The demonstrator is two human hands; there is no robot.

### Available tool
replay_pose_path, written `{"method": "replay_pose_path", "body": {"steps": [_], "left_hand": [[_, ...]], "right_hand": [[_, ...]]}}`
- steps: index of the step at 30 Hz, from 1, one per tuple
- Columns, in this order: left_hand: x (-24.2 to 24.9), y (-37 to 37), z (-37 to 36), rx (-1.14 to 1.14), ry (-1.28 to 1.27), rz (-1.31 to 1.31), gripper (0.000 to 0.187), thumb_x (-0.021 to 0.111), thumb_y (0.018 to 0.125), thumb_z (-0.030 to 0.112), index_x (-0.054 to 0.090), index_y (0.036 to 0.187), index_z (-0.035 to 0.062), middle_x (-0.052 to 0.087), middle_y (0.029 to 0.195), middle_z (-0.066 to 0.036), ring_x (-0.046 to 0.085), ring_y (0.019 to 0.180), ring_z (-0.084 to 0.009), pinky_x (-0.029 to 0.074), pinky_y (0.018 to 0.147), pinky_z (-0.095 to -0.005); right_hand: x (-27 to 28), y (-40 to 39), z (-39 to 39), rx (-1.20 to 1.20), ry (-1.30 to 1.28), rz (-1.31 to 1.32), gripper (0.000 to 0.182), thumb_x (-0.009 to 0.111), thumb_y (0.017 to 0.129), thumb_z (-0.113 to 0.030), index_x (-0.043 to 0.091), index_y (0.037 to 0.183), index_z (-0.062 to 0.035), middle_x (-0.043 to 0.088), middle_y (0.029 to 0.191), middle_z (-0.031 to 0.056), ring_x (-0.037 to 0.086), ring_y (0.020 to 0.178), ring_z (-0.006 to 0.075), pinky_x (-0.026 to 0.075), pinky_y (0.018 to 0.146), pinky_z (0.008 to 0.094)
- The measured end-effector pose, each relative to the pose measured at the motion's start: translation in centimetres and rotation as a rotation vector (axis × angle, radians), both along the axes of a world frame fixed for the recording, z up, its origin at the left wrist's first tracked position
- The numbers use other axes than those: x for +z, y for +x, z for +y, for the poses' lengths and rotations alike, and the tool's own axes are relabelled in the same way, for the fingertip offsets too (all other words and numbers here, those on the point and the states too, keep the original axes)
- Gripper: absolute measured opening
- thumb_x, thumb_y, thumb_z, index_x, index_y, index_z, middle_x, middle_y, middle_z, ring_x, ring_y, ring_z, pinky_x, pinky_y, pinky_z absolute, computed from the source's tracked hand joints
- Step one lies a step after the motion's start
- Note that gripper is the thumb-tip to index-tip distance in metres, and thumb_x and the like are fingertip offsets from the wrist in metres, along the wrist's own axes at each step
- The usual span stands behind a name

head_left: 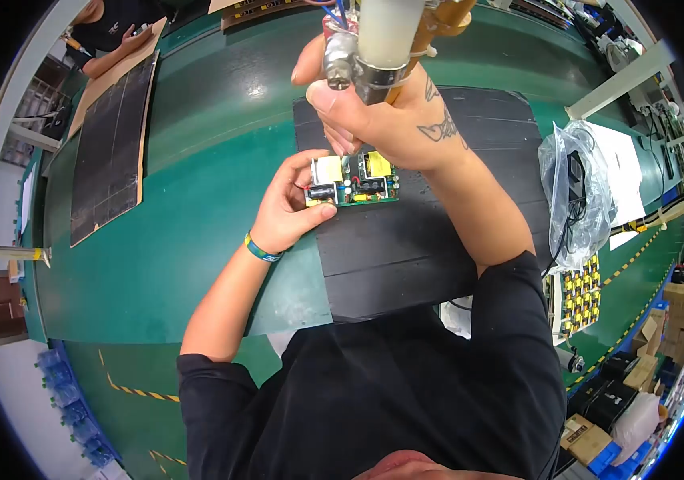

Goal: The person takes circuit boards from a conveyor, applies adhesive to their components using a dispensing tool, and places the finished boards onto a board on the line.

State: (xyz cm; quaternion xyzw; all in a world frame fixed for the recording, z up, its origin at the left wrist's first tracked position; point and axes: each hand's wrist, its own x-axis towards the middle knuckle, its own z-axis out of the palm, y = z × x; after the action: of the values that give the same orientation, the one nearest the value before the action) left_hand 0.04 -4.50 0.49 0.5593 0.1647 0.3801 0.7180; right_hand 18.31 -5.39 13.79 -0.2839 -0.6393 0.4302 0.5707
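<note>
Over the mat, the left hand pinches the board, best held steady below the tool the right hand grasps.

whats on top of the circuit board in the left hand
The circuit board carries yellow-topped blocks and black cylinders. The left hand covers bits of its left end, so whatever lies beneath cannot be seen.

Clear plastic bag: on the worktop, near its right edge; black cable against it
White sheet: beside the bag
Black-faced panel: along the worktop's left edge
Cardboard boxes: stacked beyond the right edge
</note>
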Motion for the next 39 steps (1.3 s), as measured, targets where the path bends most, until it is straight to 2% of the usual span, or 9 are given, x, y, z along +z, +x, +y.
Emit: {"method": "replay_pose_path", "body": {"steps": [12, 16, 19, 24, 27, 31, 39], "left_hand": [[0.1, -0.3, 0.1, -0.013, -0.001, 0.035, 0.071, 0.073, 0.077, 0.0, 0.035, 0.137, 0.0023, 0.056, 0.121, -0.01, 0.055, 0.109, -0.0151, 0.045, 0.092, -0.0282], [0.1, -0.2, 0.1, -0.023, 0.003, 0.044, 0.071, 0.073, 0.077, 0.001, 0.035, 0.137, 0.0023, 0.056, 0.12, -0.01, 0.055, 0.109, -0.0151, 0.045, 0.092, -0.028], [0.0, -0.2, 0.2, -0.025, 0.012, 0.034, 0.071, 0.073, 0.077, 0.001, 0.035, 0.137, 0.0023, 0.056, 0.12, -0.01, 0.055, 0.108, -0.0151, 0.045, 0.092, -0.028], [-0.1, -0.2, 0.2, -0.014, 0.017, 0.046, 0.071, 0.073, 0.077, 0.001, 0.035, 0.137, 0.0022, 0.056, 0.12, -0.01, 0.055, 0.109, -0.0153, 0.045, 0.093, -0.0282], [-0.3, -0.1, 0.3, -0.005, 0.033, 0.052, 0.071, 0.073, 0.077, 0.0, 0.035, 0.137, 0.0021, 0.056, 0.12, -0.01, 0.054, 0.11, -0.0156, 0.044, 0.094, -0.0285], [-0.3, -0.1, 0.6, 0.016, 0.038, 0.081, 0.071, 0.072, 0.077, -0.001, 0.035, 0.138, 0.0017, 0.056, 0.121, -0.01, 0.054, 0.111, -0.0159, 0.044, 0.095, -0.0288], [0.2, -0.7, 1.1, 0.074, 0.108, 0.105, 0.07, 0.07, 0.078, -0.002, 0.035, 0.138, 0.0018, 0.056, 0.121, -0.01, 0.053, 0.112, -0.0158, 0.042, 0.096, -0.0292]], "right_hand": [[0.1, 0.3, 0.1, 0.022, -0.051, -0.005, 0.019, 0.059, 0.09, -0.011, 0.054, 0.104, 0.0, 0.052, 0.063, 0.0008, 0.05, 0.051, 0.0072, 0.044, 0.049, 0.0237], [0.0, 0.6, 0.2, 0.042, -0.07, 0.018, 0.019, 0.068, 0.085, -0.016, 0.058, 0.096, -0.0032, 0.057, 0.066, -0.0002, 0.055, 0.054, 0.0072, 0.047, 0.05, 0.0238], [0.2, 0.3, 0.1, 0.018, -0.031, -0.027, 0.019, 0.058, 0.09, -0.009, 0.054, 0.106, 0.0003, 0.052, 0.062, 0.0004, 0.049, 0.051, 0.0069, 0.043, 0.049, 0.0235], [0.0, 0.3, 0.3, 0.006, -0.016, -0.039, 0.021, 0.057, 0.091, -0.008, 0.054, 0.109, 0.0011, 0.052, 0.062, 0.0003, 0.049, 0.051, 0.0067, 0.043, 0.049, 0.0231], [-0.1, 0.6, 0.4, 0.021, -0.053, 0.024, 0.017, 0.068, 0.086, -0.017, 0.058, 0.091, -0.0038, 0.058, 0.066, -0.0003, 0.055, 0.054, 0.0067, 0.047, 0.05, 0.0232], [0.4, 1.0, 0.2, -0.01, -0.11, -0.039, 0.017, 0.068, 0.087, -0.018, 0.059, 0.089, -0.0038, 0.057, 0.064, -0.0005, 0.055, 0.054, 0.0063, 0.047, 0.05, 0.0228], [0.5, 1.2, 0.2, -0.027, -0.069, -0.017, 0.018, 0.067, 0.087, -0.02, 0.06, 0.089, -0.0035, 0.057, 0.062, -0.0006, 0.054, 0.053, 0.006, 0.046, 0.049, 0.0226]]}}
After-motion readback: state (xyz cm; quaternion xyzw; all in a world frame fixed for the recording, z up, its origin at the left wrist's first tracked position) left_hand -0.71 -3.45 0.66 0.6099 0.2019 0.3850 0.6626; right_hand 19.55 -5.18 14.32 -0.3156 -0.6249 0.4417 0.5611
